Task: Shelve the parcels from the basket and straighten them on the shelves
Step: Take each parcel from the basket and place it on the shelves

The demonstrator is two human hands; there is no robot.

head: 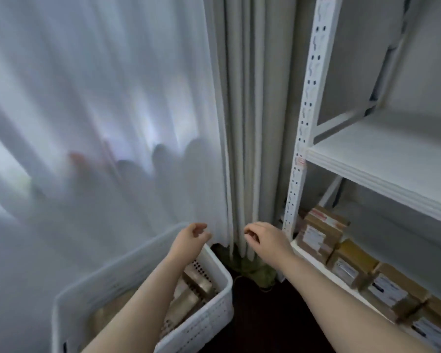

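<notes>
Two bare hands hover low, near 6 o'clock, both holding nothing: left hand (195,233) and right hand (264,238), fingers loosely curled, apart from each other, in front of a sheer curtain (99,98) and grey drape (245,98). White perforated basket (222,278) sits at 7 o'clock under the left forearm, w/ brown loose parcels (194,294) inside. At 4–5 o'clock, labelled shelved parcels (351,263) stand in a row on the bottom shelf (316,263) of a white rack; the middle shelf (367,154), at 3 o'clock, shows bare board.

Likely step: reach into the basket for a parcel. Best approach: lower one hand to 7 o'clock, grip a box by its long sides, and set it label-out on a shelf, flush w/ the front edge.

Hard to make out: motion blur throughout. The basket's near end is cut off, so parcel count is unknown. Can't tell if fingertips touch fabric. The green heap (255,270) on the floor can't be identified, and shapes behind the sheer are vague.
</notes>
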